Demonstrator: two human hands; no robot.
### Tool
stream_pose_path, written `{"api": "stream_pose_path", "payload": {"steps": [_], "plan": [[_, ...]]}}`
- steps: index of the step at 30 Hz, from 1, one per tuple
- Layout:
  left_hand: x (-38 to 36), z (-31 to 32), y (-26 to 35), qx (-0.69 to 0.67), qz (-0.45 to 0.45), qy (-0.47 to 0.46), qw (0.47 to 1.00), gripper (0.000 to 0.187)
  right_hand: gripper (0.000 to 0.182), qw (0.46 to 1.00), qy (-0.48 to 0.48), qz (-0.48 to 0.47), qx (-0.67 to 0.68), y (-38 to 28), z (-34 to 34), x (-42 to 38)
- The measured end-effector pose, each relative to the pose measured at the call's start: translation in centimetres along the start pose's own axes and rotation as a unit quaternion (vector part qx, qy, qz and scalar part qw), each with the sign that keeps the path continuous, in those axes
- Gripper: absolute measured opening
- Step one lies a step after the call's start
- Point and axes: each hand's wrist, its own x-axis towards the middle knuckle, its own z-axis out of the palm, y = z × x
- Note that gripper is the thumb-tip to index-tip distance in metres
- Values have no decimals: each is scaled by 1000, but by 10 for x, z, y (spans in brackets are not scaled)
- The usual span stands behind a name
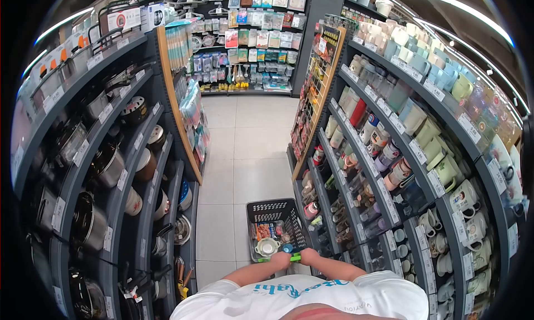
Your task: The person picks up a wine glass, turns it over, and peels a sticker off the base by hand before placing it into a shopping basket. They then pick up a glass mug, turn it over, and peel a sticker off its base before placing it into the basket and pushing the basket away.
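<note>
My left hand (281, 259) and my right hand (309, 256) are side by side in front of my body, both closed around the bright green handle (295, 258) of a shopping basket. The dark plastic basket (271, 210) has perforated walls and is just beyond my hands, low over the floor. Inside it lie a pale round dish with small handles (267, 246), a small blue round item (287, 247) and several colourful packets (268, 230). The fingers themselves are small in view, and part of the basket's near side is hidden by my hands.
Shelves with pots (105, 164) line the left side. On the right, shelves hold mugs (445, 172) and bottles (378, 139). Tiled floor (236, 142) runs ahead to a wall rack of packaged goods (261, 39). Wood-edged display panels (177, 106) flank the aisle.
</note>
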Motion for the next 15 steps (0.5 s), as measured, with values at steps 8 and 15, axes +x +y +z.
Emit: {"api": "stream_pose_path", "payload": {"steps": [8, 15], "plan": [[-26, 15, 3, 18, 57, 3, 998, 23, 34, 997, 9, -67, 35, 2, 28, -29], [-41, 23, 7, -10, 57, 3, 998, 23, 34, 989, -54, -125, 57, -8, 9, -54]]}}
